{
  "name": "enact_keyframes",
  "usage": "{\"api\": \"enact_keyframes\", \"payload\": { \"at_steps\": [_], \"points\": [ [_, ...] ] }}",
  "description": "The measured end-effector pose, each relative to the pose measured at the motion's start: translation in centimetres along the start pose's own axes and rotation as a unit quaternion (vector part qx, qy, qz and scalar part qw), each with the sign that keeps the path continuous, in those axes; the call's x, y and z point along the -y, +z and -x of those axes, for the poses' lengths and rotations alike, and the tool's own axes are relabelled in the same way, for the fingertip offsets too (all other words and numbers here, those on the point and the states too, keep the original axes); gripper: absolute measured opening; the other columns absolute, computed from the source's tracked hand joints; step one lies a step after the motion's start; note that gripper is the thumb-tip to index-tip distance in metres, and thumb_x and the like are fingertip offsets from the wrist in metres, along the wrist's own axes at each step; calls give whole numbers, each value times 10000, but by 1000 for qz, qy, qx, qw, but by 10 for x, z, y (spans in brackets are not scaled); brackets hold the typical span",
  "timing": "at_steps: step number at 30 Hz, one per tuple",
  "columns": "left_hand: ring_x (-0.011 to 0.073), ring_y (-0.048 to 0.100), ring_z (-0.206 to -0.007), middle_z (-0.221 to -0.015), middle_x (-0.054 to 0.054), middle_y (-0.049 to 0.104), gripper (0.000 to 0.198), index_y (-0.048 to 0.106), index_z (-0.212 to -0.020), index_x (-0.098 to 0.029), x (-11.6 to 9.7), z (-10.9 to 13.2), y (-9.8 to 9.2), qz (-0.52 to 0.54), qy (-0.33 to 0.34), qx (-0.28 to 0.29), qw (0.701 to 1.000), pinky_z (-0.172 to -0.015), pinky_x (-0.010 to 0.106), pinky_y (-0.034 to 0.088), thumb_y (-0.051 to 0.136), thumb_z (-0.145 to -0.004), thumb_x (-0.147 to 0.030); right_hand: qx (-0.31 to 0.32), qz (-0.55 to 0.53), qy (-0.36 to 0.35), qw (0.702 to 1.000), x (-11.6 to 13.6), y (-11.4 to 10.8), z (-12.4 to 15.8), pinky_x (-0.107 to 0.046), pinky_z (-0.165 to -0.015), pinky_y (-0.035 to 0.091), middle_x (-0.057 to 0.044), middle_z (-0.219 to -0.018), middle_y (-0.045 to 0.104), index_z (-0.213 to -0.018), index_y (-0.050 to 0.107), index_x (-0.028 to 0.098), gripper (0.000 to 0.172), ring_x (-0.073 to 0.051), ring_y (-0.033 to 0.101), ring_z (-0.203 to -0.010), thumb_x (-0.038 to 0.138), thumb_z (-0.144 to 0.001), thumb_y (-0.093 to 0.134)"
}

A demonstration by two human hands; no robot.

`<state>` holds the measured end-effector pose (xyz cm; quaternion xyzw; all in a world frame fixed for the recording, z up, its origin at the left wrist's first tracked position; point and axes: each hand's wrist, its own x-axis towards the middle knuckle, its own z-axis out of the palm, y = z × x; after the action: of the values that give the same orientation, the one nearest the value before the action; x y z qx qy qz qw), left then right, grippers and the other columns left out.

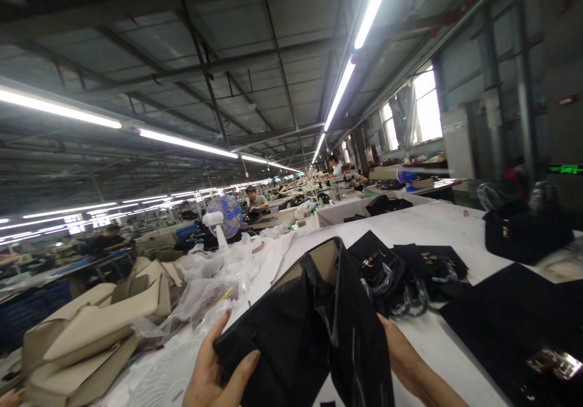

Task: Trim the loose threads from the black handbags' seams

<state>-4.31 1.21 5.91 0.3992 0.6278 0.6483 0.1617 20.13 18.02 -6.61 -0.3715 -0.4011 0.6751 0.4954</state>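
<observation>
I hold a black handbag (300, 328) up in front of me above the white table (437, 225). Its mouth is open toward me and shows a tan lining. My left hand (214, 370) grips the bag's left lower corner, thumb across the front. My right hand (401, 352) is against the bag's right side; its fingers are hidden behind the bag. Just beyond lie more black bags (401, 273) with plastic-wrapped handles.
Beige bags (91, 334) and clear plastic wrapping (214, 279) pile up at the left. A small white fan (224, 218) stands behind them. Black bags (523, 231) and a black piece with a metal clasp (537, 340) lie at the right. People work at tables farther back.
</observation>
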Motion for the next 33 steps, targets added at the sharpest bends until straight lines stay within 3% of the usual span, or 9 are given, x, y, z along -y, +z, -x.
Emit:
{"api": "enact_keyframes", "payload": {
  "at_steps": [3,7,10,13,16,18,24,28,33],
  "points": [
    [304,657,-1090,-1196,60,693,796,433,-1423,-288,1,1,-10,-123,15,70,990,-976,443,528,734,-708,-465,-62,50,29,996,-9,-29,-12,-296,-606,487,12,-574,599,-604,643,166,219,-157,575,-598,226,-428,759],
    [266,644,-1063,-1185,78,673,532,524,-1296,-220,45,13,-5,-180,27,133,974,-985,414,493,610,-785,-337,-171,76,-7,982,-8,-58,-24,-293,-623,485,-34,-726,653,-686,647,175,282,-169,595,-683,294,-434,697],
    [241,657,-979,-1192,88,660,507,503,-1296,-207,72,21,1,-168,4,156,973,-890,379,521,572,-803,-302,-195,96,-78,973,14,-53,-26,-313,-657,499,-73,-860,672,-797,663,167,361,-197,604,-767,355,-490,700],
    [245,658,-960,-1163,88,671,484,503,-1301,-212,74,20,3,-176,-9,151,973,-830,369,527,561,-829,-304,-199,123,-175,956,47,-26,-16,-321,-755,499,-64,-954,678,-956,673,188,393,-204,609,-854,403,-627,688],
    [275,635,-1053,-1147,101,684,447,561,-1247,-193,66,13,5,-215,19,118,969,-923,409,497,601,-828,-344,-155,170,-255,939,79,9,7,-317,-821,483,-58,-1014,697,-998,692,213,332,-208,621,-894,404,-727,688],
    [278,620,-1095,-1162,101,684,421,603,-1205,-190,62,8,6,-232,54,96,966,-985,423,465,631,-817,-352,-75,277,-319,903,92,30,23,-320,-772,478,-55,-981,704,-969,694,217,257,-198,626,-805,405,-814,614],
    [240,657,-979,-1024,38,736,291,710,-1055,-219,59,-9,10,-228,79,76,968,-924,367,492,674,-792,-338,154,510,-316,785,102,72,38,-282,-803,454,-18,-957,690,-946,665,228,195,-174,628,-881,279,-900,483],
    [210,656,-858,-934,17,752,258,750,-981,-227,59,-26,12,-216,72,79,971,-850,334,495,727,-741,-322,172,646,-271,693,99,84,29,-309,-781,451,-20,-985,683,-961,647,235,149,-203,643,-906,279,-892,523],
    [186,652,-792,-866,12,749,231,766,-919,-220,64,-35,12,-186,63,102,975,-745,279,501,760,-700,-292,161,707,-233,648,98,96,20,-373,-725,459,-92,-948,712,-957,656,208,192,-317,676,-907,350,-831,628]
  ]
}}
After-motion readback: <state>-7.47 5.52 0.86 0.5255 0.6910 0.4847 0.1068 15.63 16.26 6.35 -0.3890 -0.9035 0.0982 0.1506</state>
